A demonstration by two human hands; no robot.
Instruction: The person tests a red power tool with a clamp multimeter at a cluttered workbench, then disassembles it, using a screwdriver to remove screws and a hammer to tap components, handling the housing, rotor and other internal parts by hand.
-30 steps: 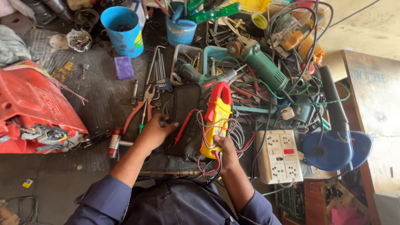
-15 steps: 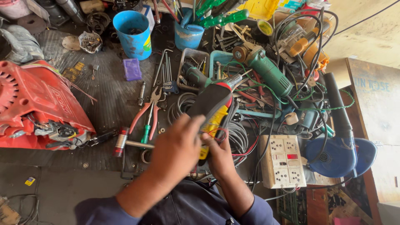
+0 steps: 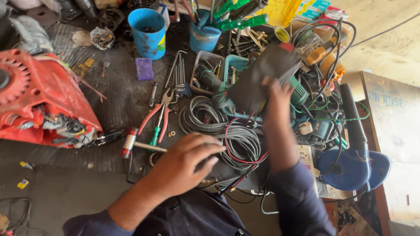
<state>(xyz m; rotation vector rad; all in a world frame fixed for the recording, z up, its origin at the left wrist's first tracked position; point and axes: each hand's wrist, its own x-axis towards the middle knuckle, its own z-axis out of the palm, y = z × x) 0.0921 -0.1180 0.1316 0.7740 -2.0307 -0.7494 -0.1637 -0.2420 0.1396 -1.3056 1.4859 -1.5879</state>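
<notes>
Right hand (image 3: 275, 98) gripped a dark, flat, motion-blurred pouch (image 3: 262, 76) with a red corner, fingers clasped around it; left hand (image 3: 186, 164) hovered loose-fingered over grey coiled cable (image 3: 205, 118).

Far right, beyond my tools, lies a flat yellow package (image 3: 280, 12) with small colourful boxes (image 3: 311, 8) just beside it. A brown board sign (image 3: 391, 113) with faded lettering stands at right.

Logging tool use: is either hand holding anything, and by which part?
The right hand holds a dark flat case by its lower edge. The left hand holds nothing, hovering over grey coiled cable.
</notes>
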